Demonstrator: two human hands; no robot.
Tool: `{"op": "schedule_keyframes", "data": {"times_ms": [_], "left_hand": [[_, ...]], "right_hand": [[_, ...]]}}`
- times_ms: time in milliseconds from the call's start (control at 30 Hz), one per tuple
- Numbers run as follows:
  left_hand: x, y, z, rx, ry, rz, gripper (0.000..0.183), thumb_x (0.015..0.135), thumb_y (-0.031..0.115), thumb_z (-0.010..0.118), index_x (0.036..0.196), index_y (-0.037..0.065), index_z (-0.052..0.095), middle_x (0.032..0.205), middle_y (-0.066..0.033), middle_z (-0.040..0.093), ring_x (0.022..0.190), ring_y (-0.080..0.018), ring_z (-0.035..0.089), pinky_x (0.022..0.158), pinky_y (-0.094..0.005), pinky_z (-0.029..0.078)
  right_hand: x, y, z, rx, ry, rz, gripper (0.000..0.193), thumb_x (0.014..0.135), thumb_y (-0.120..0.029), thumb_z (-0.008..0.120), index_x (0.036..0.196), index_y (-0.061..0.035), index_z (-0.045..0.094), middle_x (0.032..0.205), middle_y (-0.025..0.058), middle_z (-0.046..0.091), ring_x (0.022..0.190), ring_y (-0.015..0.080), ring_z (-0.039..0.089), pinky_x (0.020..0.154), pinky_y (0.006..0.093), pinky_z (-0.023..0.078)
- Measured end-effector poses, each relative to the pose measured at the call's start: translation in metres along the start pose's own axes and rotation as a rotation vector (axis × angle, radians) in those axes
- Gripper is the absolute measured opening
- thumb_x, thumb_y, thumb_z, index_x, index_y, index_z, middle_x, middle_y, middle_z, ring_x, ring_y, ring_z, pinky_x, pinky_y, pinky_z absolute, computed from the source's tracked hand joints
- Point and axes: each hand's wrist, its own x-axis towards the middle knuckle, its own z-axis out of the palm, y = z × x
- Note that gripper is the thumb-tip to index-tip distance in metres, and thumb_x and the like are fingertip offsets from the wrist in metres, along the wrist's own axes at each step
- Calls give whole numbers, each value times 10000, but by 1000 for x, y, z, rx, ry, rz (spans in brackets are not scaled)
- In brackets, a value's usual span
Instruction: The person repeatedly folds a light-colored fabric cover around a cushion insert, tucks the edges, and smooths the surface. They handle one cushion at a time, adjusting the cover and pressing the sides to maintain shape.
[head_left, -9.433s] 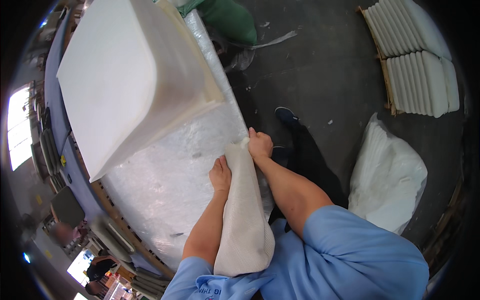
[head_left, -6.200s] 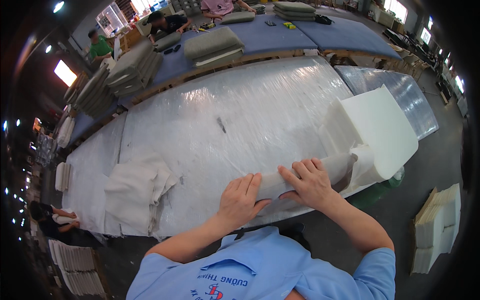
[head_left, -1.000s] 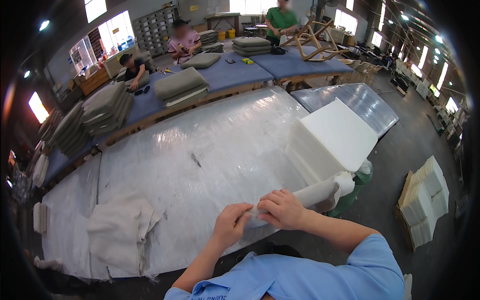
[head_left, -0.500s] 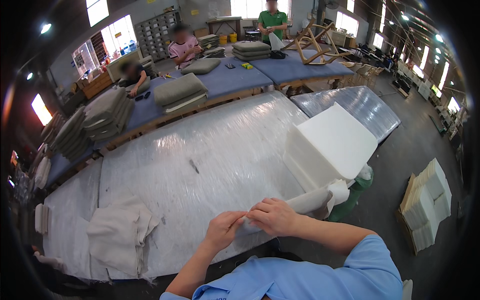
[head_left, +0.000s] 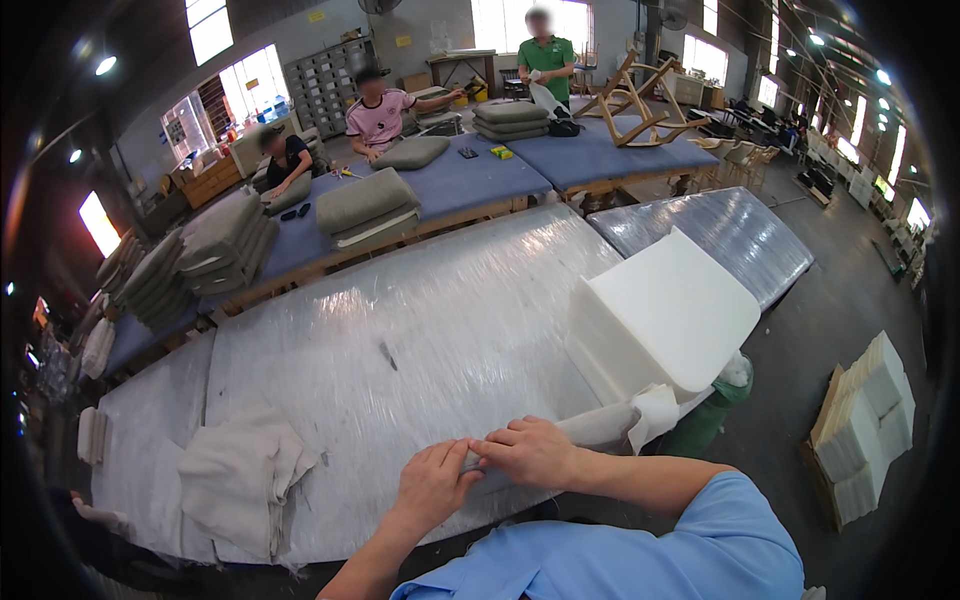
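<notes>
Gripping one end of a long pale fabric piece (head_left: 596,427) in the head view, the left hand (head_left: 435,482) and the right hand (head_left: 527,452) meet almost fingertip to fingertip, thumbs and fingers bent around the cloth; exactly what each one pinches is partly covered by the knuckles. The fabric lies along the near edge of the plastic-wrapped table (head_left: 450,335), close in front of the wearer's blue shirt (head_left: 600,552). From the fingers it runs away to the right and a little upward, passing behind the right hand and forearm, so most of its length is on the right hand's side. The left hand is at the gripped end; the right hand is nearer the far end, where a loose whitish flap (head_left: 655,412) folds over. Its long axis slants from lower left to upper right, roughly in line with that table edge, and the flap end points right, toward the front corner of the white sheet stack (head_left: 665,312), just beside it; whether the two touch cannot be told. Beyond that end hangs a green bag (head_left: 697,428). On the opposite side, well apart from the left hand, a crumpled pile of pale cloth (head_left: 243,478) lies on the same table.
</notes>
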Motion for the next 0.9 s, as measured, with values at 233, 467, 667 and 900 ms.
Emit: {"op": "schedule_keyframes", "data": {"times_ms": [233,467,667,900], "left_hand": [[4,-8,-1,-127,-86,-94,323,910,275,786,1155,70,734,1037,-114,763,956,-317,732,826,-403,586],[-20,-51,-16,-913,-468,-400,751,869,262,863,1515,82,524,1398,-138,646,1278,-267,619,1091,-375,489],[-91,-61,71,-864,-265,-521,980,777,172,936,1594,88,402,1516,-157,537,1375,-266,529,1162,-414,428],[-75,-78,101,-470,-58,-353,578,777,199,926,1279,64,673,1188,-125,728,1171,-286,681,1030,-415,532]], "right_hand": [[-4,-6,-16,0,-138,11,652,874,-384,792,1427,-106,590,1183,79,714,955,271,698,828,398,539],[3,-20,-34,-32,-455,171,708,804,-319,861,1376,-62,533,1050,133,691,978,327,713,832,438,545],[-2,-27,-27,-18,-389,179,509,780,-265,855,1161,-70,579,988,119,697,953,332,718,816,445,547],[3,-6,-53,22,-262,196,497,765,-277,858,1140,-67,608,957,129,716,923,342,721,796,489,552]]}}
